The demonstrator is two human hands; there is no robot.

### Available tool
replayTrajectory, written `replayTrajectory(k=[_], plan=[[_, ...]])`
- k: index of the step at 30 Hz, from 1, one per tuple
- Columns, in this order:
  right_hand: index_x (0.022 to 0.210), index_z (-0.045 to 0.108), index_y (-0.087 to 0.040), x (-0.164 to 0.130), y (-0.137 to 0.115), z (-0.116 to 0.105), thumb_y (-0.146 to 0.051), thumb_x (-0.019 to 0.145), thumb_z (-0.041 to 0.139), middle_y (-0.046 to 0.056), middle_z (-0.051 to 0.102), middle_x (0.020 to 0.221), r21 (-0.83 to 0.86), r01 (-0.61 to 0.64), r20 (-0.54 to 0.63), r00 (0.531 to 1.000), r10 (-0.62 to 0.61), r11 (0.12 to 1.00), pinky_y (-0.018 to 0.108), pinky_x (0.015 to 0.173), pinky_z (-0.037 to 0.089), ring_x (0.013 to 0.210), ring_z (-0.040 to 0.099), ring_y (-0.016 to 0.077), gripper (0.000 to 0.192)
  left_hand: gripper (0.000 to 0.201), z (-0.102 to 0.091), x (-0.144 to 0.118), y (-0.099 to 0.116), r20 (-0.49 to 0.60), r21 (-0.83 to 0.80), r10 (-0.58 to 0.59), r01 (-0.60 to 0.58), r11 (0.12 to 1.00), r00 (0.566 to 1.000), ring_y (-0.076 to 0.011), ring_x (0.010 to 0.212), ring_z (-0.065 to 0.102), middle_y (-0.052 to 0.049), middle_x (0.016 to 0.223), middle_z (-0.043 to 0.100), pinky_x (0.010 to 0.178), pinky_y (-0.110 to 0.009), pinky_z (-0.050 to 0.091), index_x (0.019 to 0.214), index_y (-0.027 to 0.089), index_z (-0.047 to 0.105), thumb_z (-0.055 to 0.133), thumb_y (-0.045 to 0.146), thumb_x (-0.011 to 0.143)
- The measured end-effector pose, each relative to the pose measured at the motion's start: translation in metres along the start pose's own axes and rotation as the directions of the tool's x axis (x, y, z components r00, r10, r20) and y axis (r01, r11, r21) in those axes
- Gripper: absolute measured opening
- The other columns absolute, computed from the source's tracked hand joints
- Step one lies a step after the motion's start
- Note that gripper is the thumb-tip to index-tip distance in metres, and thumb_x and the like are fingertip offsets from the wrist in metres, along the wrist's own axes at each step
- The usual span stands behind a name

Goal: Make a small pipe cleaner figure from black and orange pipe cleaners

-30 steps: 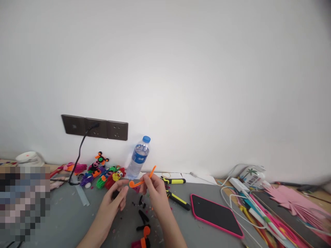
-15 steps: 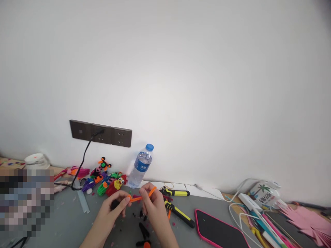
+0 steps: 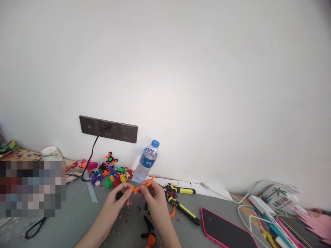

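My left hand (image 3: 116,203) pinches one end of an orange pipe cleaner (image 3: 149,183) between thumb and finger. A dark fuzzy piece (image 3: 119,195) shows inside the same hand, partly hidden by the fingers. Close beside it, my right hand (image 3: 155,200) grips the pipe cleaner further along, and its free end sticks up past the fingers. Below the hands lie black fuzzy pieces (image 3: 148,224) and an orange piece (image 3: 151,240). Pliers with yellow and black handles (image 3: 184,210) rest just right of my right hand, with another orange strip (image 3: 172,212) by them.
A water bottle (image 3: 147,163) stands against the wall, beside several colourful pipe-cleaner figures (image 3: 121,177). A phone in a pink case (image 3: 226,229) lies at the right, near white cables (image 3: 240,213) and pink paper (image 3: 314,224). A black cord (image 3: 91,155) hangs from the wall sockets (image 3: 108,129).
The view has turned a little left, so the surroundings sit further right. Both hands keep hold of the orange pipe cleaner and remain close together; its free end now curves upward.
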State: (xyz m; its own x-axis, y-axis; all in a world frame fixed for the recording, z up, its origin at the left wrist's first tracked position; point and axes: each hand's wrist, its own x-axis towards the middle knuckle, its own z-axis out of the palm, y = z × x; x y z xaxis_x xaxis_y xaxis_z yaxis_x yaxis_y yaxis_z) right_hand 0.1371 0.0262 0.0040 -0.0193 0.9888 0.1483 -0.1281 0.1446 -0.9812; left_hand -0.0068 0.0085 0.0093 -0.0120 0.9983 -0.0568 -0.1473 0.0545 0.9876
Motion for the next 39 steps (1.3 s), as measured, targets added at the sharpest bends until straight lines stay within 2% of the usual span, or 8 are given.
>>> replayTrajectory(k=[4,8,11,15,20,24,32,39], plan=[[0.084,0.066,-0.017,0.0,0.005,-0.001,-0.045,0.074,0.072,0.006,0.067,0.076,-0.028,-0.007,-0.014,1.0,0.007,1.0,0.033,0.069,0.047,0.071,0.061,0.0223,0.031,0.038,-0.001,0.001,-0.005,0.002,0.053,-0.001,0.001,0.999,1.0,-0.0125,0.056,0.045,0.0,0.069,0.06,0.06,-0.026,0.047,0.08,0.019,0.068,0.07,0.056,0.07],[0.098,0.061,-0.018,-0.002,0.005,0.003,-0.044,0.077,0.07,0.004,0.065,0.074,0.049,-0.027,0.028,0.999,0.025,0.998,0.034,0.068,0.048,0.069,0.062,0.0223,0.036,0.039,-0.001,0.004,-0.009,0.018,0.121,-0.006,0.004,0.993,1.0,-0.014,0.054,0.047,0.003,0.053,0.05,0.054,-0.023,0.043,0.074,0.019,0.069,0.07,0.058,0.068],[0.106,0.058,-0.019,-0.003,0.003,0.007,-0.043,0.077,0.071,0.002,0.063,0.073,0.122,-0.031,0.034,0.999,0.027,0.992,0.033,0.066,0.048,0.066,0.061,0.0206,0.039,0.04,0.001,0.004,-0.007,0.014,0.103,0.016,-0.017,0.995,1.0,-0.0128,0.051,0.044,0.003,0.051,0.049,0.054,-0.023,0.043,0.068,0.019,0.068,0.071,0.058,0.067],[0.099,0.059,-0.019,-0.001,0.002,0.007,-0.042,0.076,0.073,0.001,0.062,0.071,0.161,0.024,-0.025,0.999,-0.02,0.987,0.029,0.063,0.047,0.064,0.058,0.0176,0.036,0.043,0.002,0.002,-0.006,-0.037,0.087,-0.007,0.01,0.996,0.999,-0.0137,0.052,0.045,0.003,0.05,0.049,0.054,-0.024,0.043,0.071,0.019,0.07,0.07,0.061,0.067],[0.08,0.06,-0.019,0.001,0.002,0.003,-0.043,0.071,0.076,-0.001,0.058,0.069,0.188,0.035,-0.027,0.999,-0.031,0.981,0.025,0.059,0.043,0.063,0.052,0.0142,0.031,0.047,0.003,0.002,-0.008,-0.048,0.13,-0.021,0.027,0.991,0.999,-0.0144,0.051,0.044,0.003,0.049,0.045,0.042,-0.021,0.027,0.071,0.018,0.068,0.068,0.065,0.066],[0.076,0.061,-0.018,0.001,0.0,0.002,-0.045,0.071,0.076,0.0,0.058,0.068,0.203,0.001,-0.003,1.0,-0.001,0.979,0.026,0.063,0.043,0.064,0.051,0.0146,0.031,0.045,0.003,0.0,-0.006,-0.044,0.117,-0.016,0.021,0.993,0.999,-0.0145,0.052,0.044,0.003,0.049,0.043,0.045,-0.021,0.029,0.069,0.019,0.066,0.067,0.064,0.068],[0.077,0.064,-0.018,0.001,-0.005,-0.001,-0.046,0.068,0.078,-0.001,0.058,0.07,0.236,-0.032,0.017,0.999,0.029,0.971,0.026,0.065,0.043,0.063,0.049,0.013,0.032,0.048,0.0,0.002,-0.007,0.008,0.07,-0.104,0.103,0.992,0.995,-0.0131,0.053,0.041,0.005,0.049,0.037,0.048,-0.021,0.03,0.066,0.019,0.059,0.065,0.067,0.069],[0.075,0.067,-0.018,0.003,-0.005,-0.002,-0.048,0.072,0.075,-0.001,0.058,0.065,0.203,-0.046,0.086,0.996,0.029,0.978,0.026,0.065,0.045,0.061,0.051,0.0136,0.031,0.041,0.0,0.004,-0.003,0.001,-0.042,-0.016,0.016,0.999,1.0,-0.0102,0.051,0.035,0.004,0.056,0.044,0.053,-0.024,0.037,0.06,0.019,0.056,0.071,0.055,0.071]])
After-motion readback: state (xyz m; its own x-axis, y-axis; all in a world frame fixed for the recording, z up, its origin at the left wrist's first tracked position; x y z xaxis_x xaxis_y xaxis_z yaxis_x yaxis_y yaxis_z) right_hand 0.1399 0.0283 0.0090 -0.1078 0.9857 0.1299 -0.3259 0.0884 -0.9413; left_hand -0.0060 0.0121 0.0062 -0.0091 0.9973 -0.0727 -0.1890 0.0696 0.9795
